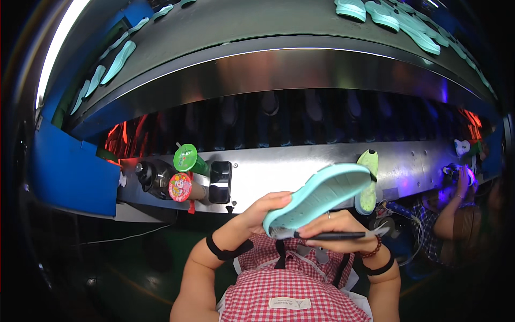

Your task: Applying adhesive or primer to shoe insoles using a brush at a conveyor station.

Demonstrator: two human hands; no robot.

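Observation:
A mint-green shoe sole (322, 190) is held tilted in front of my chest, its hollow, patterned side showing. My left hand (266, 209) grips its lower left end, thumb on the rim. In my right hand (338, 231) is a slim black-handled brush (335, 235), lying level between the fingers. Its pale tip touches or lies right against the lower end of the sole; the exact contact is hard to see. The right fingers also rest close to the sole's lower edge. Beyond it, a lime-green sole (368, 198) lies on the metal bench, partly covered.
On the metal bench (279, 166) stand a dark bottle (155, 178), a green-lidded cup (187, 159), a red-lidded cup (182, 188) and a black tray (220, 182). Mint soles (119, 62) and clogs (382, 16) lie on the conveyor belt (241, 24). A co-worker's hand (462, 185) is at right.

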